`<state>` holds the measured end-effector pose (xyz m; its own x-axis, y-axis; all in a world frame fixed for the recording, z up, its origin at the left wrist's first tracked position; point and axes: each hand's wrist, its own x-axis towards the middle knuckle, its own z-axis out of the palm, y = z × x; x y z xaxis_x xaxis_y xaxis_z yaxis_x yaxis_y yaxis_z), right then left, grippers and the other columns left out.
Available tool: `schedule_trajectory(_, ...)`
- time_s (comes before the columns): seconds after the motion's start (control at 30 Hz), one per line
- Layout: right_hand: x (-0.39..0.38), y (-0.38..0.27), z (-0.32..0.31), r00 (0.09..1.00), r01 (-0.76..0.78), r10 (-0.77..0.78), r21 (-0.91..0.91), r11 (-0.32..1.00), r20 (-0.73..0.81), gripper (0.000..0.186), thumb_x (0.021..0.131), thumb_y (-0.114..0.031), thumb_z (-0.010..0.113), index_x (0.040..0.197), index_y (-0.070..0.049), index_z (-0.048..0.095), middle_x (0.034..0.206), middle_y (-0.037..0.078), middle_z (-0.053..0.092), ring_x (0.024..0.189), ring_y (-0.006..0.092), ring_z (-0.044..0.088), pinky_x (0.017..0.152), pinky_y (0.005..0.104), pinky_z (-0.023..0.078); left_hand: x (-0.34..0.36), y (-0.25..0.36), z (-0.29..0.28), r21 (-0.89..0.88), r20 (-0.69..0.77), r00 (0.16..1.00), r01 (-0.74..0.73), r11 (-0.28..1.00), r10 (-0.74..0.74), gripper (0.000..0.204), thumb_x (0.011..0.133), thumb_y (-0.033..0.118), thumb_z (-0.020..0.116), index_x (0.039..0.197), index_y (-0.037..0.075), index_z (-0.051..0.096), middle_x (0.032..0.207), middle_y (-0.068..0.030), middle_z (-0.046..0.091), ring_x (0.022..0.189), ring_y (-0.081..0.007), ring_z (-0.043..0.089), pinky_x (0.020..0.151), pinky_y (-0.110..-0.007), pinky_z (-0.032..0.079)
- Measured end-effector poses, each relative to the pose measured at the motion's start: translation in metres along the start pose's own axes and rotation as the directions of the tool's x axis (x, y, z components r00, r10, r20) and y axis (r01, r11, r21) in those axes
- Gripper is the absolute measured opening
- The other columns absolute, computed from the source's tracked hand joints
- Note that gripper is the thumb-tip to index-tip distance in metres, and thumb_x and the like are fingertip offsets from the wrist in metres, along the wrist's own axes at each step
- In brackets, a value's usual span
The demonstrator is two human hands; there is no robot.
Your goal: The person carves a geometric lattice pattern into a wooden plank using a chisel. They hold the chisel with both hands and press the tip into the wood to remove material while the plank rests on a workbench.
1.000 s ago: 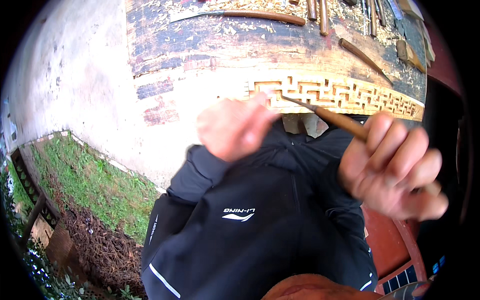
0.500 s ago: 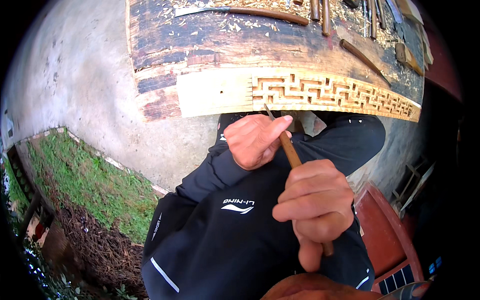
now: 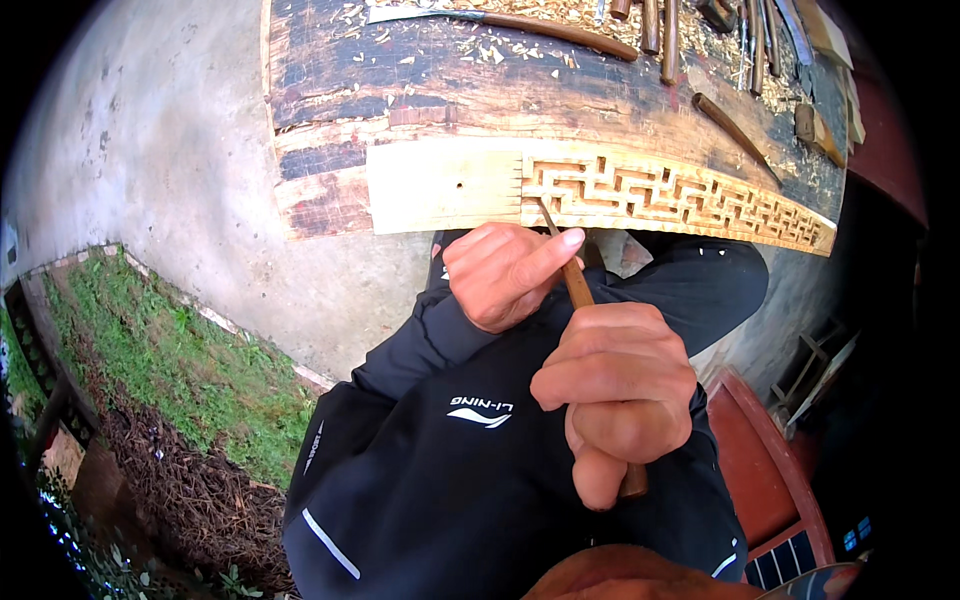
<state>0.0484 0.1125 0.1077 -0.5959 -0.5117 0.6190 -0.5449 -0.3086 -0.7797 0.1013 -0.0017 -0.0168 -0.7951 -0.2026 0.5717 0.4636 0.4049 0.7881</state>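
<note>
My right hand is wrapped around the wooden handle of a carving chisel; the handle's butt shows below the fist. My left hand is closed near the front of the tool, its thumb lying against the shaft and its other fingers partly hidden. The thin metal blade points up and away, its tip at the near side of the carving on a pale wooden board. An angular, maze-like fret pattern is cut into the board's right part; its left part is plain with one small dark hole.
The board lies along the near edge of a worn workbench strewn with wood chips. A long-handled chisel, another wooden-handled tool, a mallet-like tool and several more handles lie farther back. A red wooden seat stands at lower right.
The view has shifted slightly, so the bench and board appear farther right. My right hand has moved up a little toward my left, and the chisel tip now reaches onto the carved part.
</note>
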Motion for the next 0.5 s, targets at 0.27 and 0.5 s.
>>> schedule_trajectory(0.27, 0.015, 0.000, 0.039, 0.998, -0.067, 0.067, -0.240, 0.968, -0.008, 0.063, 0.100, -0.048, 0.081, 0.072, -0.003, 0.047, 0.074, 0.014, 0.065, 0.049, 0.0198, 0.055, 0.044, 0.0300, 0.040, -0.005, 0.002, 0.005, -0.138, -0.161, 0.982, 0.080, 0.987, -0.102, 0.052, 0.079, -0.012, 0.079, 0.130, 0.001, 0.078, 0.082, -0.0083, 0.079, 0.073, -0.0243, 0.078, 0.067, -0.032, 0.060)
schedule_trajectory(0.5, 0.023, 0.012, 0.059, 0.993, -0.110, 0.088, -0.324, 0.940, -0.081, 0.050, 0.086, -0.032, 0.089, 0.072, -0.012, 0.046, 0.066, 0.001, 0.042, 0.052, 0.0160, 0.050, 0.049, 0.0310, 0.038, -0.012, 0.000, 0.003, -0.192, -0.138, 0.960, 0.217, 0.957, -0.246, 0.037, 0.090, -0.002, 0.079, 0.127, 0.002, 0.076, 0.078, -0.0115, 0.078, 0.073, -0.0264, 0.079, 0.068, -0.034, 0.061)
